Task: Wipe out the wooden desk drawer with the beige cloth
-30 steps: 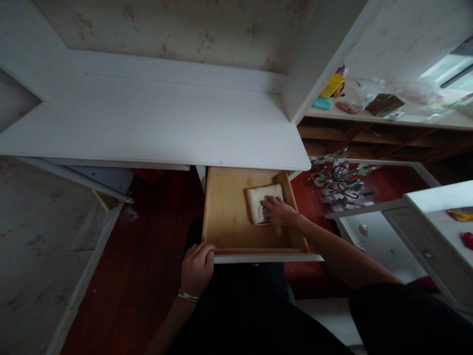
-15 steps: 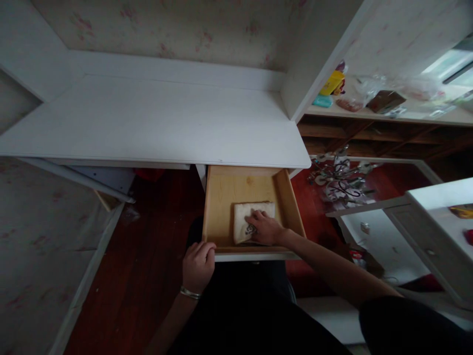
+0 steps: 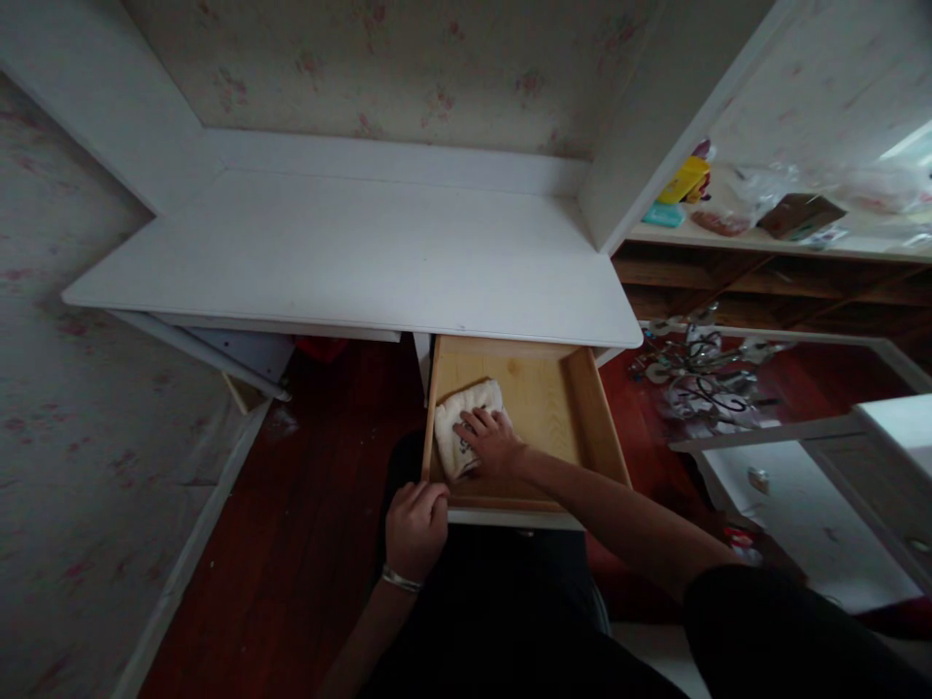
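A pulled-out wooden drawer [image 3: 543, 388] hangs below the white desktop, close in front of my body. My left hand [image 3: 416, 527], with a silver bracelet at the wrist, is closed over the drawer's front left corner. Inside, a folded cream cloth [image 3: 452, 439] with a dark printed mark lies tilted against the left wall. My right hand [image 3: 493, 442] rests on top of that cloth, palm down, its fingers spread and pressing on it. Part of the cloth is hidden beneath the palm.
A white desk [image 3: 379, 252] with tall side panels stands against the floral wall. At right, a shelf unit [image 3: 728, 233] carries bags and a brown box [image 3: 801, 216]. A chandelier [image 3: 706, 364] lies on the red floor near a white cabinet [image 3: 801, 505].
My right hand has slid the cloth left across the drawer bottom, turning it askew. My left hand keeps its hold on the corner. The camera view has shifted slightly left.
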The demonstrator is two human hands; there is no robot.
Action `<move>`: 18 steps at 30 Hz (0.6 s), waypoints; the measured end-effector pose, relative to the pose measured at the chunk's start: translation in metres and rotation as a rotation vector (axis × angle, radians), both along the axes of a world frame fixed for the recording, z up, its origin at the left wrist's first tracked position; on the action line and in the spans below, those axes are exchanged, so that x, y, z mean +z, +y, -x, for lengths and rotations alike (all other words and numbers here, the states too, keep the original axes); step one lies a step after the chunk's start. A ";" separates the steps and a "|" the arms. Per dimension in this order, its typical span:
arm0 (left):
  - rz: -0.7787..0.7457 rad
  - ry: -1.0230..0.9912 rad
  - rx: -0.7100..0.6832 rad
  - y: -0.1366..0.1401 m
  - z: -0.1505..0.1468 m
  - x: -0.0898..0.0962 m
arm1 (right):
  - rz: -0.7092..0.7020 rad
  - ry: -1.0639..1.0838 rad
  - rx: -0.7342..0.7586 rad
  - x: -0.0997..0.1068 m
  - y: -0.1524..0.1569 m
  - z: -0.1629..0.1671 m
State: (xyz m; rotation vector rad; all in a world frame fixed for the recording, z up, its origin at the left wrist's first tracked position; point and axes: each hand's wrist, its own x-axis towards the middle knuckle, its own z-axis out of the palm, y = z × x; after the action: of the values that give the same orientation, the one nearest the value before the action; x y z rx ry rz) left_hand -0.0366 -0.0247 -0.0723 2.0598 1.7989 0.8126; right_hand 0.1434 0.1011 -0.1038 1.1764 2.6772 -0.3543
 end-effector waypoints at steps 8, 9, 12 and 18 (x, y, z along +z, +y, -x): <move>-0.021 -0.017 0.005 0.001 -0.001 0.001 | -0.115 -0.113 0.282 -0.008 0.035 -0.019; -0.035 -0.011 0.005 0.000 -0.001 0.001 | -0.132 -0.109 0.322 -0.009 0.039 -0.022; -0.077 0.011 0.002 0.000 -0.001 -0.001 | -0.226 -0.087 0.392 -0.014 0.050 -0.030; -0.094 0.017 0.017 0.002 -0.001 -0.004 | -0.404 0.035 0.324 -0.026 0.061 -0.030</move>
State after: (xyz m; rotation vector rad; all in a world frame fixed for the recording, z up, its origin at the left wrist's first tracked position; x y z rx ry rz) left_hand -0.0358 -0.0228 -0.0767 2.1185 1.8219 0.9038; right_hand 0.1730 0.1618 -0.1295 0.7970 2.9913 0.2285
